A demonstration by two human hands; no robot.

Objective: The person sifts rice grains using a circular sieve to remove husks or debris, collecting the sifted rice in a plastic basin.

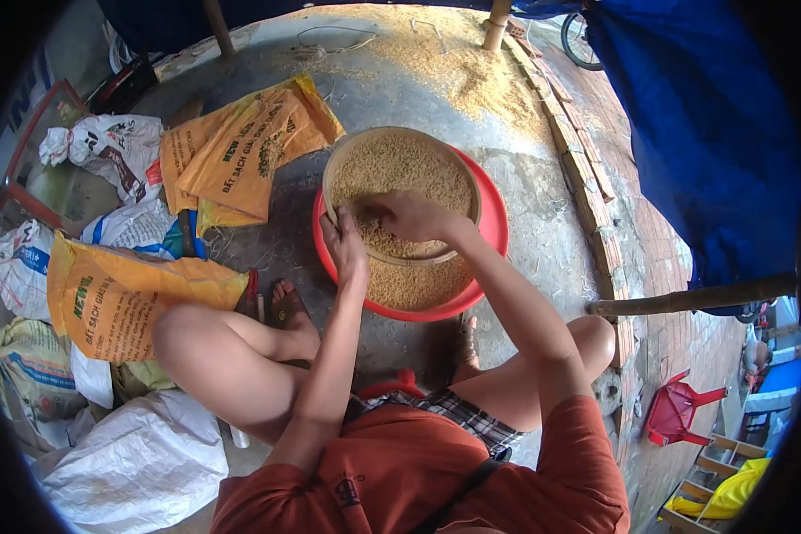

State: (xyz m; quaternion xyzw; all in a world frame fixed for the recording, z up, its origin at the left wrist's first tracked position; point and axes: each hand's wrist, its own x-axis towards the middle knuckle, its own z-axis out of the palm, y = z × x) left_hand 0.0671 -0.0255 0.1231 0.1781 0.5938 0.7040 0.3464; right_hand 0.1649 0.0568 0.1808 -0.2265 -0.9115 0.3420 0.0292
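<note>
A round sieve (473, 191) with a tan rim holds yellowish-brown grain (409, 160), which looks like unhusked rice. It rests tilted over a wide red basin (498, 222), and more grain shows in the basin below the sieve's near edge. My left hand (349, 252) grips the sieve's near-left rim, its fingers on the inner side and its thumb on the outer side. Over the grain inside the sieve is my right hand (411, 216), palm down. Its fingers bend toward the grain, slightly blurred, and their tips are hard to make out.
Orange printed sacks (249, 151) and white sacks (142, 454) lie to the left. Grain is spread on the floor (481, 84) ahead. A brick edge (587, 196) runs along the right, with a red plastic stool (681, 409) beyond it. A blue tarp (703, 116) hangs at the upper right.
</note>
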